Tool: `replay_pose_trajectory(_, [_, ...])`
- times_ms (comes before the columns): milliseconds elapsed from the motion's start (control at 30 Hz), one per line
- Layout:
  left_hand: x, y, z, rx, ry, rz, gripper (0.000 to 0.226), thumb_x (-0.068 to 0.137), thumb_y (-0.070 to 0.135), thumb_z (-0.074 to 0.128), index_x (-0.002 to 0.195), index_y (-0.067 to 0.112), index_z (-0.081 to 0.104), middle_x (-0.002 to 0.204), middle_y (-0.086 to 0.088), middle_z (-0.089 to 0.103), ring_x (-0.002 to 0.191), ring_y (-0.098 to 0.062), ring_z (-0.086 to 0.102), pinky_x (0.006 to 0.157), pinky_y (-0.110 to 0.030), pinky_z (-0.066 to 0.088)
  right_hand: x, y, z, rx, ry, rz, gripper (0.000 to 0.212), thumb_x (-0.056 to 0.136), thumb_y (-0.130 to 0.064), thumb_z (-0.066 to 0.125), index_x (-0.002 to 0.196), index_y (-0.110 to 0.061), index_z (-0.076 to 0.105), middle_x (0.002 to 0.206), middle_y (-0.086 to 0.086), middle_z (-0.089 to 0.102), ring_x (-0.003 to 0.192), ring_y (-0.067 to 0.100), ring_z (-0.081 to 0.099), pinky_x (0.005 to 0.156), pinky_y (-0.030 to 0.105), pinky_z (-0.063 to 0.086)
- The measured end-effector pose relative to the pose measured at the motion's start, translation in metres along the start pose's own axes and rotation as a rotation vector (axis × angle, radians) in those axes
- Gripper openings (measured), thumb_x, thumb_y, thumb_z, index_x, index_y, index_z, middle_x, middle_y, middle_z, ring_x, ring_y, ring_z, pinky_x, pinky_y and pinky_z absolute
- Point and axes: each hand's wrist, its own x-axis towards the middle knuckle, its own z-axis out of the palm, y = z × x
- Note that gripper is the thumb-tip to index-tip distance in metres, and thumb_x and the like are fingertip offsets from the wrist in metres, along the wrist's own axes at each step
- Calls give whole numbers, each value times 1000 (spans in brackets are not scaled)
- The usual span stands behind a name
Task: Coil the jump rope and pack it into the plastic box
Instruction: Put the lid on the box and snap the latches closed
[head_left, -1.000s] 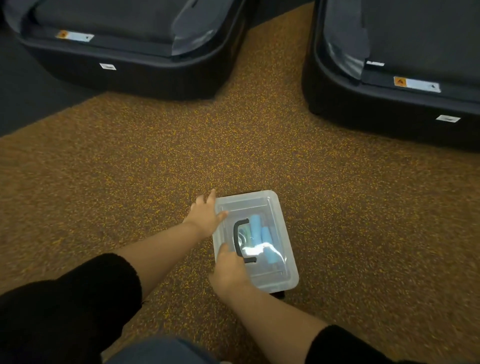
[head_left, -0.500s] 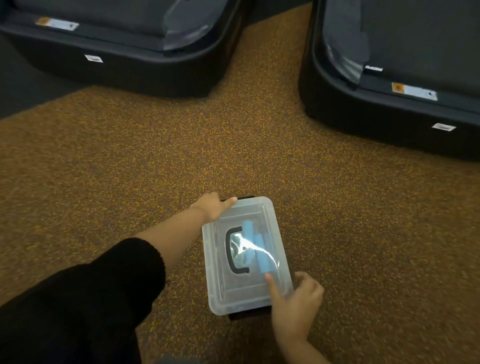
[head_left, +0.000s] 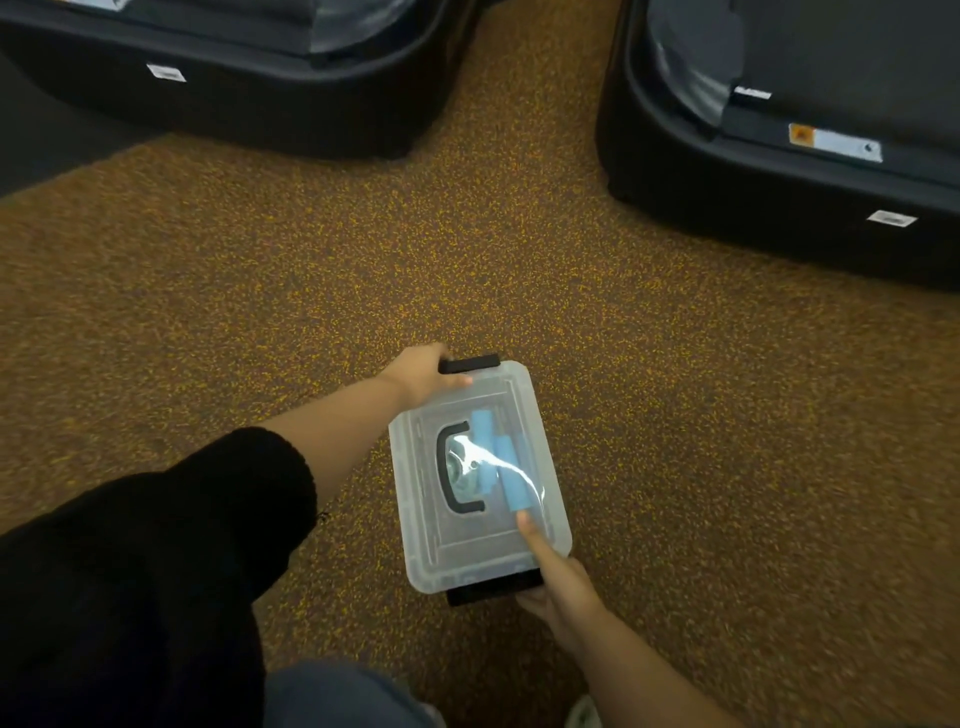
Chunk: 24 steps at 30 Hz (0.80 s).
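On open speckled floor (head_left: 519, 270), left hand (head_left: 423, 374) grips the plastic box (head_left: 467, 561) far edge; right hand (head_left: 563, 587) clasps its near edge.

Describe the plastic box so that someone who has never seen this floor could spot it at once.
Start from the two big black machine bases at the top; between them runs a brown, yellow-speckled floor. On it, near the bottom centre, sits the plastic box, held at each end by the left hand and right hand. It is the only see-through thing: clear lid, black handle, blue jump rope grips inside.
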Motion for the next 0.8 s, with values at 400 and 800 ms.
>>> replay_pose_trajectory(400, [-12, 19, 15, 163, 189, 21, 38, 93, 37, 51, 119, 10, 58, 110, -17, 65, 100, -35, 62, 80, -39, 50, -5, -9, 7, 5, 179, 78, 62, 64, -41, 82, 103, -3, 51, 100, 21, 66, 75, 35, 70, 73, 45, 59])
replay_pose_trajectory(800, [-14, 27, 27, 486, 251, 63, 39, 100, 33, 35, 119, 1, 48, 122, -18, 57, 112, -34, 55, 89, -39, 42, -4, -20, 21, 54, 262, 146, 74, 70, -34, 79, 124, 3, 44, 96, 24, 59, 63, 37, 62, 84, 54, 54])
